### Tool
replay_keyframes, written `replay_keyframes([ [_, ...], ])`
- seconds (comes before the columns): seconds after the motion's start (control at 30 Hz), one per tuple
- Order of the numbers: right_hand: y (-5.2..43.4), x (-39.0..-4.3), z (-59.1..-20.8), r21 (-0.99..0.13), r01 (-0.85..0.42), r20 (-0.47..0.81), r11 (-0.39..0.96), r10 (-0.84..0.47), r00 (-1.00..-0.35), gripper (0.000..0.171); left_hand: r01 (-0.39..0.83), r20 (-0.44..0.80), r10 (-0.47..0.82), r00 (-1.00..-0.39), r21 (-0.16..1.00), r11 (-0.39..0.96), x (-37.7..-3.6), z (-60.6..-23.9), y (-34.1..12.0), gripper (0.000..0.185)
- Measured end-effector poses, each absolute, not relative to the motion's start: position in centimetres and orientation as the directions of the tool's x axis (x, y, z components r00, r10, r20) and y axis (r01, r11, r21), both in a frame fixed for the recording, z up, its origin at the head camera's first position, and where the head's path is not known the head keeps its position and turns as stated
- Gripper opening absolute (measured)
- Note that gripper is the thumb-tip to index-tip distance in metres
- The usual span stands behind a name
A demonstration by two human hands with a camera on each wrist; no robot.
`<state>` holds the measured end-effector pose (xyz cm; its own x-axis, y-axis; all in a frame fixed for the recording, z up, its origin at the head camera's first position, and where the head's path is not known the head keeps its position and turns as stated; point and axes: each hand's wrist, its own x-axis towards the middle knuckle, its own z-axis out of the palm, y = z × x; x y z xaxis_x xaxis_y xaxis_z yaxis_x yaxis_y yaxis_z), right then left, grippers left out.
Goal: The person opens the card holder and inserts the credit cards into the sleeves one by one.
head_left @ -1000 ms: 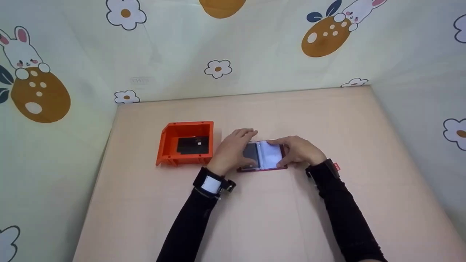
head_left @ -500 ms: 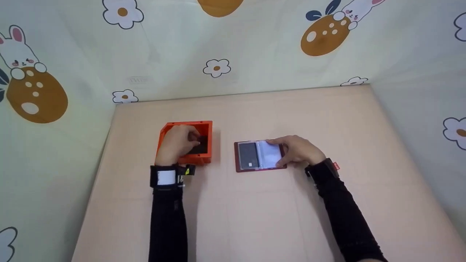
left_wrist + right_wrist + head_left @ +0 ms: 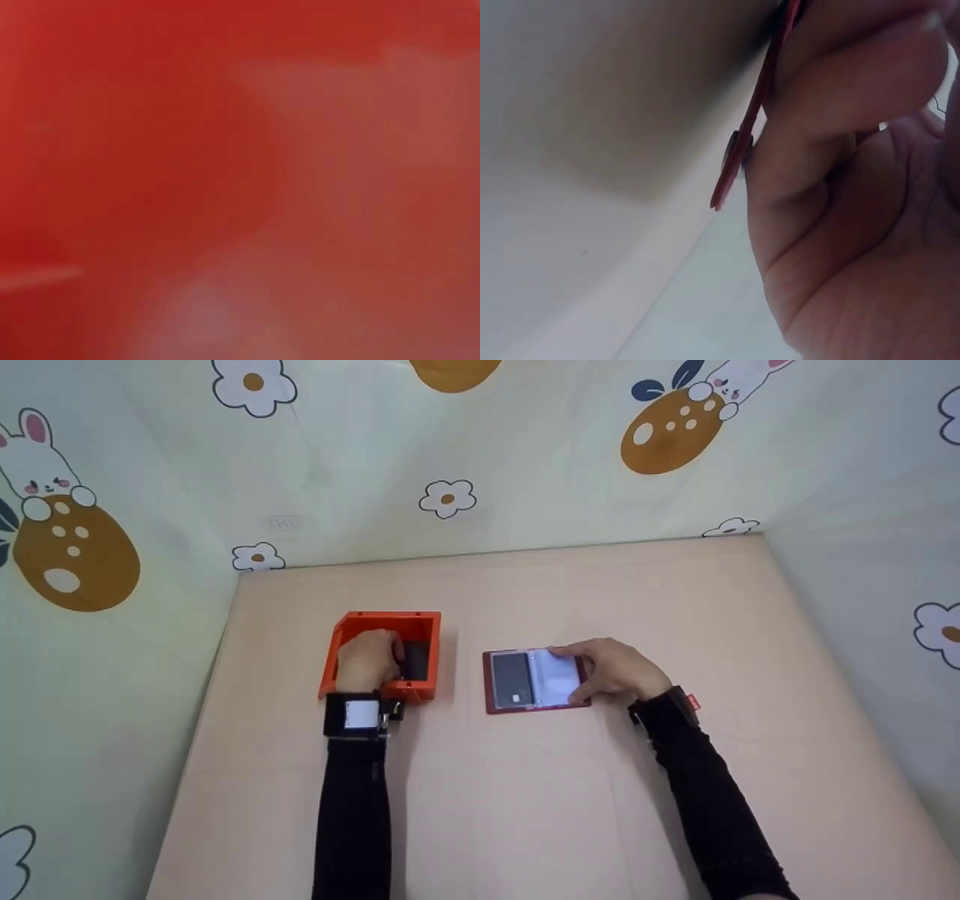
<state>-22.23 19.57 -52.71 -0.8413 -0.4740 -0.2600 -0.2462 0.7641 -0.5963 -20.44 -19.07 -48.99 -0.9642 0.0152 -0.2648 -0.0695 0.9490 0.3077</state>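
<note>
In the head view, an open card holder [image 3: 555, 679] with a dark red cover and clear sleeves lies on the table. A dark card [image 3: 511, 681] with a small light square sits in its left sleeve; the right sleeve looks white. My right hand [image 3: 619, 669] holds the holder's right side between thumb and fingers. The right wrist view shows the red cover [image 3: 742, 150] edge-on against curled fingers. My left hand [image 3: 367, 660] reaches into an orange bin [image 3: 433, 660], its bent fingers at a black card [image 3: 416, 660]. Its fingertips are hidden. Only blurred red fills the left wrist view.
The pale table [image 3: 525, 795] carries the bin at left and the card holder to its right, with a gap between them. A printed cloth [image 3: 352, 472] with bunnies and flowers hangs behind the table and at both sides.
My left hand has left the card holder's left side, moved left to the bin and sunk deeper into it. My right hand has stayed on the holder.
</note>
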Motion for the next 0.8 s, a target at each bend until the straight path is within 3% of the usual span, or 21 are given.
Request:
replay_keyframes([
  [0.3,19.6,-22.4,-52.9,-0.597,-0.242,-0.265,0.765,-0.472,-0.841,0.086,-0.058,-0.220,0.007,-0.975,0.288,0.956,-20.4,-49.2,-19.3,0.008],
  [0.57,19.7,-22.4,-52.8,-0.588,-0.252,-0.263,0.768,-0.477,-0.838,0.086,-0.077,-0.232,-0.003,-0.973,0.310,0.948,-20.4,-49.1,-19.4,0.012],
  [0.8,19.6,-22.3,-52.8,-0.584,-0.255,-0.262,0.771,-0.476,-0.839,0.086,-0.102,-0.276,0.015,-0.961,0.404,0.909,-20.2,-49.0,-20.2,0.019],
])
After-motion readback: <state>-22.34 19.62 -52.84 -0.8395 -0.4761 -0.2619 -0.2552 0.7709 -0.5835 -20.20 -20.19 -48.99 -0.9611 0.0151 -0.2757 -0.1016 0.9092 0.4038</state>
